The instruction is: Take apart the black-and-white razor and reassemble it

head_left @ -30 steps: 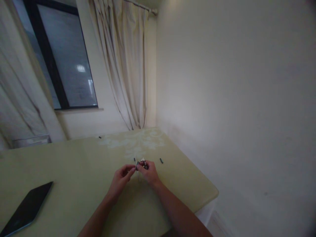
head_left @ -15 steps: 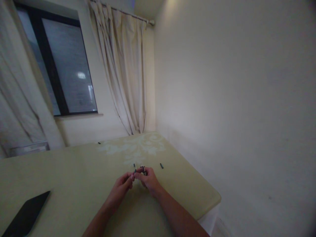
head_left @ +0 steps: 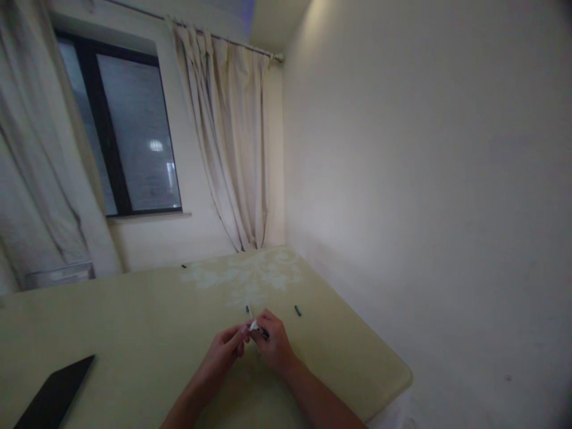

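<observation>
My left hand (head_left: 227,348) and my right hand (head_left: 273,342) meet over the pale green table (head_left: 134,322), fingertips pinched together on a small white and dark object (head_left: 257,326). The object is too small and dim to name. A short dark stick-like piece (head_left: 247,309) lies on the table just beyond my fingers. Another small dark piece (head_left: 298,310) lies to the right of my right hand.
A dark flat tablet (head_left: 53,396) lies at the table's front left. A tiny dark piece (head_left: 183,266) sits near the far edge. A window (head_left: 134,137) with cream curtains (head_left: 232,143) is behind; a bare wall (head_left: 424,179) runs along the right.
The view has tilted upward, so hands and table sit lower in frame. My hands stay pinched together; a white bit now shows between the fingertips.
</observation>
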A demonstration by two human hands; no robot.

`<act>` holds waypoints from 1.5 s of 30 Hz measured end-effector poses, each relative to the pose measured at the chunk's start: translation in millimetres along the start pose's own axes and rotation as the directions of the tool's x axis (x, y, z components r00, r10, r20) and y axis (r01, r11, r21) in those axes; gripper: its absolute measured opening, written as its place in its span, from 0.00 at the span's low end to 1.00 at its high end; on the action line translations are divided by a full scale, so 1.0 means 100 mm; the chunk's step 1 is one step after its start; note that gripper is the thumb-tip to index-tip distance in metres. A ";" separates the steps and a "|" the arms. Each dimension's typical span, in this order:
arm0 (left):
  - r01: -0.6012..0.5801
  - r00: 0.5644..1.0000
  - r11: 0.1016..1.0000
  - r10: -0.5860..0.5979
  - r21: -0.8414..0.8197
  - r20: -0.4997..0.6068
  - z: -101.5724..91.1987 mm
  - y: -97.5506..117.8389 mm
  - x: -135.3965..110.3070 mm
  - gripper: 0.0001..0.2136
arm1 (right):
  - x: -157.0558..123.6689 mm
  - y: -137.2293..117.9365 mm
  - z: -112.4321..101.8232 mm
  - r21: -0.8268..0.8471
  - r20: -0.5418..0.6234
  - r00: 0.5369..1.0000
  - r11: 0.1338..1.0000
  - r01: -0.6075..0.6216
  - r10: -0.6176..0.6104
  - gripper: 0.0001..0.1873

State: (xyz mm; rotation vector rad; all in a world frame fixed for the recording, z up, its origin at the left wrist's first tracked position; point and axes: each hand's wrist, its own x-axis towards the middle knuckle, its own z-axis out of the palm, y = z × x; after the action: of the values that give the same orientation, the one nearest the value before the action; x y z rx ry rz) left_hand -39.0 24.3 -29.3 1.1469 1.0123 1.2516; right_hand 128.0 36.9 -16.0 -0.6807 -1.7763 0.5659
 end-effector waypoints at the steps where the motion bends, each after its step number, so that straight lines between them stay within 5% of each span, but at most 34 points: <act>1: 0.012 1.000 1.000 -0.012 -0.023 0.000 -0.01 0.00 0.00 0.26 | 0.00 0.01 0.00 0.001 0.004 1.000 1.000 0.004 -0.004 0.21; 11: 0.094 0.995 0.977 -0.095 -0.192 0.001 -0.11 -0.11 0.06 0.27 | -0.03 0.06 0.00 -0.048 0.035 0.999 0.999 0.025 -0.023 0.14; 24: 0.072 0.995 0.993 -0.065 -0.096 0.077 -0.14 0.04 -0.08 0.23 | -0.02 0.00 -0.01 -0.057 0.063 0.998 0.998 -0.019 0.023 0.13; 28: -0.001 0.998 0.980 -0.012 -0.201 -0.061 -0.12 0.20 -0.12 0.25 | 0.01 -0.12 -0.03 0.178 0.051 0.984 0.968 -0.174 0.168 0.18; 31: -0.052 0.993 0.971 0.026 -0.235 -0.114 -0.13 0.26 -0.11 0.27 | 0.03 -0.18 -0.05 0.208 0.076 0.973 0.951 -0.227 0.216 0.17; 35: -0.068 0.994 0.966 0.044 -0.248 -0.102 -0.13 0.28 -0.12 0.27 | 0.04 -0.23 -0.07 0.161 0.147 0.967 0.959 -0.232 0.209 0.19; 45: -0.076 0.996 0.991 0.071 -0.115 -0.044 -0.05 0.31 -0.19 0.27 | 0.05 -0.32 -0.10 0.100 0.103 0.987 0.986 -0.134 0.123 0.17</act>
State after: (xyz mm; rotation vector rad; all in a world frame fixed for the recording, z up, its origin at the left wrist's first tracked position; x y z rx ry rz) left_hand -50.1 5.1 -0.1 1.0814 0.9207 1.3786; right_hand 130.7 17.8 11.9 -0.7072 -1.7856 0.7874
